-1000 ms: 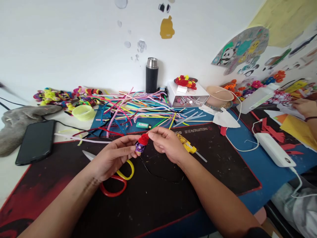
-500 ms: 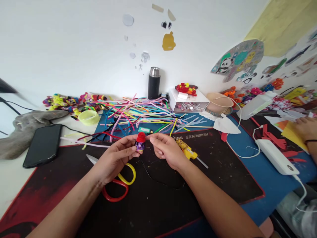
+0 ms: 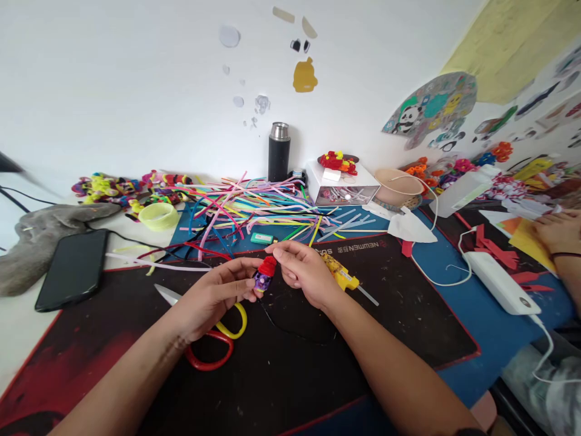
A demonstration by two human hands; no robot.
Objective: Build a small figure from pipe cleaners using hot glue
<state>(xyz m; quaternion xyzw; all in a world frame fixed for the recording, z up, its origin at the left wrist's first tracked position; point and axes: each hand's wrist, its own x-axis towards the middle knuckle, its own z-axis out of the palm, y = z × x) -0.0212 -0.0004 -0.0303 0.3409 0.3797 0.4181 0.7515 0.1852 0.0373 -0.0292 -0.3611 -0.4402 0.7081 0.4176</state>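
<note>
1. With your left hand (image 3: 206,297), pinch the small figure (image 3: 264,277) lightly, just below the frame's centre; thumb and fingers close on its purple part.
2. Work gently at its red top: your right hand's (image 3: 306,272) thumb and forefinger nearly meet beside it; whether they grip anything, you cannot tell.

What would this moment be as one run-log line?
left hand: holding red-and-purple figure | right hand: fingertips close to its red top | scissors: on dark mat | yellow glue gun: on mat
</note>
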